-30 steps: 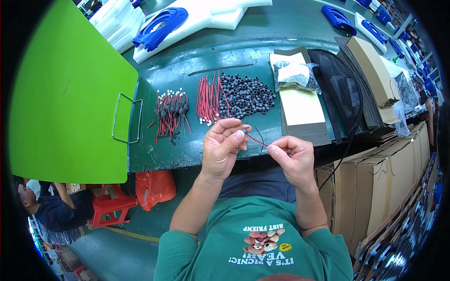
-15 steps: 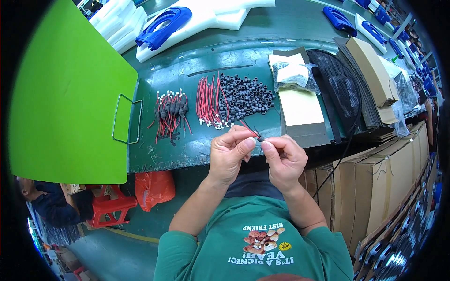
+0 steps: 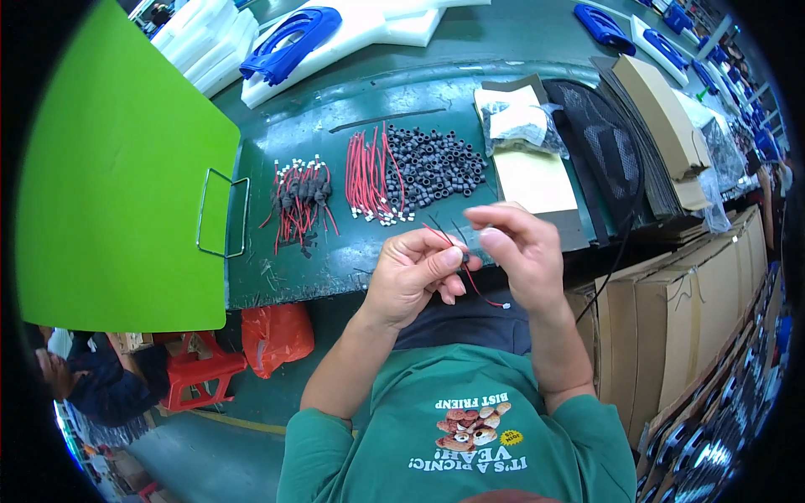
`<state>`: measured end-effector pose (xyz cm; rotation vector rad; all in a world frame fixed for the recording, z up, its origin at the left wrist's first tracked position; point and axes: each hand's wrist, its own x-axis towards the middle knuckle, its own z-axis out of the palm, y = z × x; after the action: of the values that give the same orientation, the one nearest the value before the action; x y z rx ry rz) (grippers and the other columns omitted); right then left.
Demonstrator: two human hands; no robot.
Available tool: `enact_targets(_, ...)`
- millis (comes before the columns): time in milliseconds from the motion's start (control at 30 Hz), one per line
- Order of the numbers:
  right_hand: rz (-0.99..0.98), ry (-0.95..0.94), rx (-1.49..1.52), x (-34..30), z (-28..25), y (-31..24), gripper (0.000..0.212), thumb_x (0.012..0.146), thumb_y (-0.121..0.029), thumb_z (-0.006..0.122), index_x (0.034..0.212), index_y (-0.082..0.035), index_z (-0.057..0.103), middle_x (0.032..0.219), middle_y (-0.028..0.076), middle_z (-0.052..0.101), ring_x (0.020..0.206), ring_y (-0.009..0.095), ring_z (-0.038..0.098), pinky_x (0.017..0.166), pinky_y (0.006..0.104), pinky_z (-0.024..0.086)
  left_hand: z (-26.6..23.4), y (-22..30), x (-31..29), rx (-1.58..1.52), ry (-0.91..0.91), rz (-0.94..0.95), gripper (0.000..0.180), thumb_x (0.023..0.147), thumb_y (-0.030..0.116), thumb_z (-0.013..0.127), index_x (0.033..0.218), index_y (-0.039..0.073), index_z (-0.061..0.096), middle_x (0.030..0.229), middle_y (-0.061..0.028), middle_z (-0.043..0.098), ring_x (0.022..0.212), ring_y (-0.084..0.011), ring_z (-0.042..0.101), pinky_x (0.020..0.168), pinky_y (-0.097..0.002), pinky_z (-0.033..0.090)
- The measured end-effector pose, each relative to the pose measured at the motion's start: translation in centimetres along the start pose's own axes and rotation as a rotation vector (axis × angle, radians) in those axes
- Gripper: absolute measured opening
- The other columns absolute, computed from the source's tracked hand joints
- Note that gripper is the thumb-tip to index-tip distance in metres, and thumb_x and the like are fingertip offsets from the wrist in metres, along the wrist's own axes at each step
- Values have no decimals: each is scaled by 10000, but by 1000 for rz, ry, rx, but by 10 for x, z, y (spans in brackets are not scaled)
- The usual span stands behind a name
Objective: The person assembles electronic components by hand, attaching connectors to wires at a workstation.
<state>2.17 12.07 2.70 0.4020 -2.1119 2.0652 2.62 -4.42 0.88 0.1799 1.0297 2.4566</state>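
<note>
My left hand [image 3: 411,275] is closed in a pinch on a thin red and black wire lead [image 3: 480,289] over the table's near edge. Its loose ends stick up above the fingers, while a small white plug hangs from the lower end. A small dark piece sits on the lead at the fingertips; its exact form is hard to make out. My right hand [image 3: 532,260] is just to the right, thumb and forefinger apart, with nothing visible between them. Beyond the hands lie a row of red wire leads [image 3: 362,176] with white plugs and a pile of black ring-shaped parts [image 3: 432,163].
Left of the row is a bundle of leads with black lumps [image 3: 298,197]. A green board [image 3: 126,184] with a wire handle [image 3: 201,214] stands at left. Right are a clear bag [image 3: 524,126] on paper, a black mesh item [image 3: 599,151] and cardboard boxes [image 3: 671,310].
My right hand has let go of the lead, opened and moved slightly right and up. The lead's plug end now hangs below my left fingers.
</note>
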Motion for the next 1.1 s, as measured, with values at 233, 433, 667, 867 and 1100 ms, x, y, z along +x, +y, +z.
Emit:
enact_targets(233, 0, -179, 283, 12, 1, 0, 74, 785, -51, 615, 783, 23, 618, 780, 52, 573, 538, 36, 502, 462, 151, 400, 5, -3, 0, 93, -45, -113, 105, 827, 66, 564, 886, -19, 579, 785, -144, 629, 595, -114, 609, 509, -210, 513)
enact_targets(433, 238, -67, 416, 11, -3, -12, 131, 856, -130, 541, 822, -10, 579, 722, 66, 618, 526, 51, 533, 464, 157, 433, -3, -7, -7, -77, -78, -130, 105, 839, 63, 541, 901, -20, 555, 787, -171, 627, 585, -129, 617, 509, -219, 516)
enact_targets(667, 153, 15, 557, 5, -1, -7, 144, 872, -134, 513, 846, 1, 557, 765, 106, 617, 573, 87, 587, 506, 190, 488, -4, -7, -7, -182, -103, -111, 99, 845, 50, 520, 911, -19, 547, 780, -185, 624, 596, -135, 628, 526, -219, 528)
enact_targets(867, -4, -140, 354, -2, -16, -14, 76, 793, -35, 573, 764, 23, 612, 783, 115, 609, 618, 131, 597, 571, 221, 492, -7, -7, -7, -155, 25, -27, 104, 841, 59, 536, 898, -20, 572, 780, -153, 633, 601, -120, 627, 534, -216, 534)
enact_targets(1100, -273, -200, -399, -2, -12, -28, 68, 672, -24, 676, 684, -12, 610, 784, 84, 577, 589, 113, 563, 509, 223, 456, -3, -8, -8, -144, 112, 73, 97, 840, 55, 540, 888, -17, 582, 772, -133, 635, 601, -108, 617, 534, -210, 524)
